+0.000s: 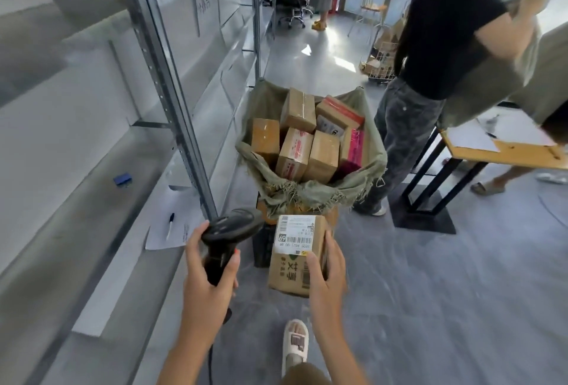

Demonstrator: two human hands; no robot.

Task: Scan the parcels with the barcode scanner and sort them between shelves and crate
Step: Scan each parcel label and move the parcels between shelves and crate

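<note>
Parcel held up beside the scanner, in front of the loaded crate.

The right hand (326,274) grasps a brown cardboard parcel (296,257), fingers curled round its right side and thumb on top; a white barcode label marked 69 covers its far half. The left hand (206,274) grips the black barcode scanner (229,238) just left of it. Beyond, a cloth-lined crate (310,191) holds more cardboard boxes (307,135); the metal shelves (101,200) run along the left.

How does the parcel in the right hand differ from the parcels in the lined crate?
The right hand holds the held parcel alone in the air; the crate parcels lie packed together, tilted, in the cloth-lined crate. The held parcel shows a white barcode label facing up; the crate parcels mostly show tape or plain sides. All are brown cardboard boxes.
</note>
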